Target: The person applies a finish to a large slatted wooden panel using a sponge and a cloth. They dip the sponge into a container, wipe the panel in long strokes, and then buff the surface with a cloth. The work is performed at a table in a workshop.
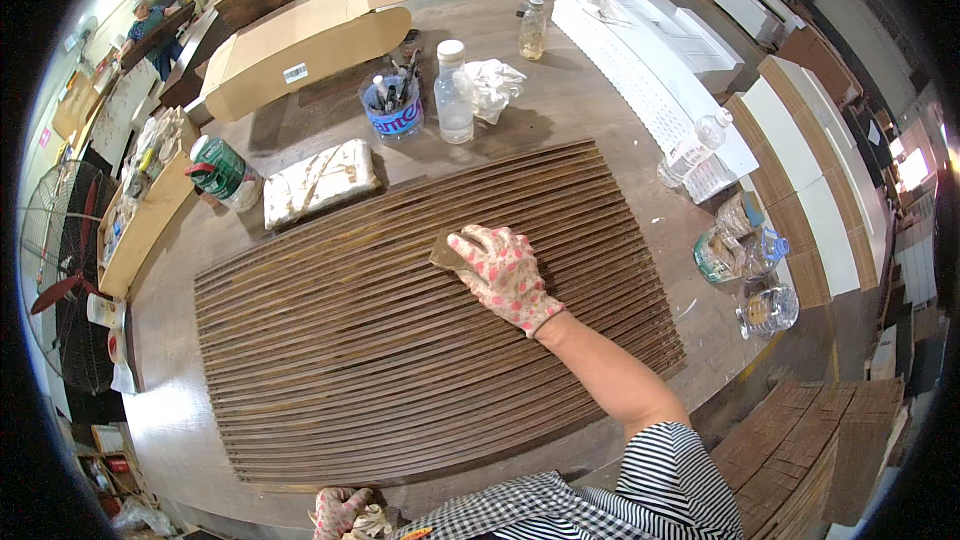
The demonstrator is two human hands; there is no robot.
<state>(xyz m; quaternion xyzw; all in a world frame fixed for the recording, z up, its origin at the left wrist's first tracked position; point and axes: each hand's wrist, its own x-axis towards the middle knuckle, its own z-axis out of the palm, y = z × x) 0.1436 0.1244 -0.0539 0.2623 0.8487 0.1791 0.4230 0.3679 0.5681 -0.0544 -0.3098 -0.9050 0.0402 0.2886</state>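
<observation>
My right hand [502,274], in a pink-dotted work glove, grips a brown block or pad [448,253], whose exact kind I cannot tell. It rests on the middle of a wide row of narrow brown wood-look strips [360,375] laid side by side on the table. My left hand [339,511], gloved alike, is at the near table edge by my body, against a crumpled pale cloth [369,521]; its fingers are partly hidden, so its hold is unclear. Beyond the strips lies a stained white wrapped bundle [322,184].
Past the strips stand a cut plastic tub of pens [391,109], a bottle [454,101], crumpled paper [495,88] and a long carton [300,52]. Plastic bottles [766,311] and white panels [637,52] are at right. A fan [67,277] and a wooden tray [142,217] flank the left; a co-worker [154,34] stands far left.
</observation>
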